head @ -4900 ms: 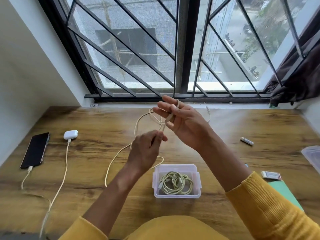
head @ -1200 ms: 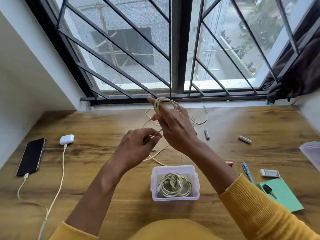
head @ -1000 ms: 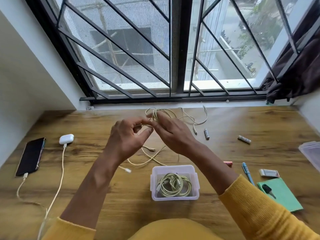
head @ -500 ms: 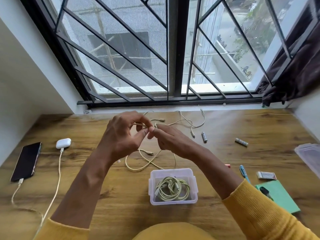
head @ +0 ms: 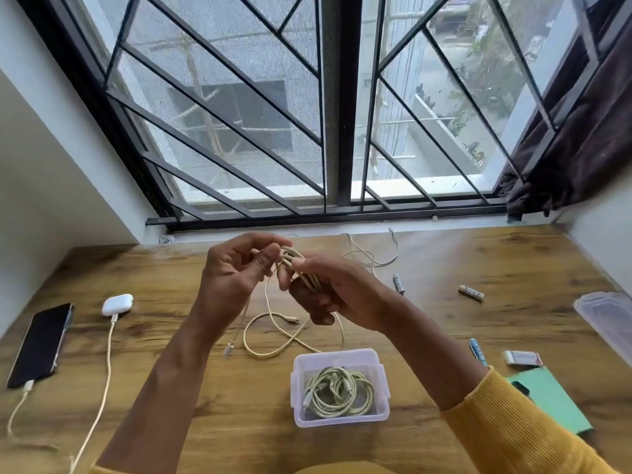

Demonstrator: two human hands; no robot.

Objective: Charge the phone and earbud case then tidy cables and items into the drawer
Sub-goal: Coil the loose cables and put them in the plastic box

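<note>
Cable coil in right hand grip; left hand on strand

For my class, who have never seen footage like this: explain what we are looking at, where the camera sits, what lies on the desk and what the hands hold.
No machine here: a person's two bare hands, filmed by a camera worn on the head, looking down. The right hand grips a part-wound cream cable; the left hand pinches it near the coil. Its loose end trails on the wooden desk. A clear box holds another coiled cable. On the left lie a phone and a white earbud case, both plugged in. On the right lie batteries, a pen and a green notebook.
</note>
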